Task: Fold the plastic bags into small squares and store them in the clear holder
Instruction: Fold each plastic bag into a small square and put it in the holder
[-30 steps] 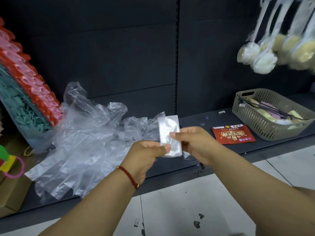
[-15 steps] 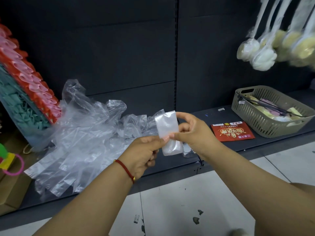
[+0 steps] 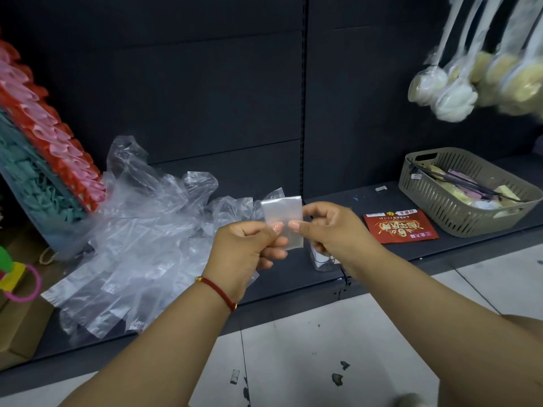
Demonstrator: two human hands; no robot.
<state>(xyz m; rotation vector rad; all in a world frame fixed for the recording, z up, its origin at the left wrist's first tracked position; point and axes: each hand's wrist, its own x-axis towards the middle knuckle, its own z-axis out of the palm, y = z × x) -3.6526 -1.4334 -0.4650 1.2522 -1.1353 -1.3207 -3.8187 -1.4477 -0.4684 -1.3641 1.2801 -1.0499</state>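
Dark shelving (image 3: 367, 248) behind; both thumbs now pinch the folded bag (image 3: 283, 214), left hand (image 3: 249, 248) and right hand (image 3: 332, 227) creasing it smaller.

Grey slatted basket (image 3: 446, 212) beside a red packet (image 3: 399, 227) on the dark shelf (image 3: 484, 242)

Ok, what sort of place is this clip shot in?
Most likely a small shop or its stockroom. Dark retail shelving with slotted uprights, packaged bath sponges hanging in a row, and a basket of small goods on the shelf point that way.
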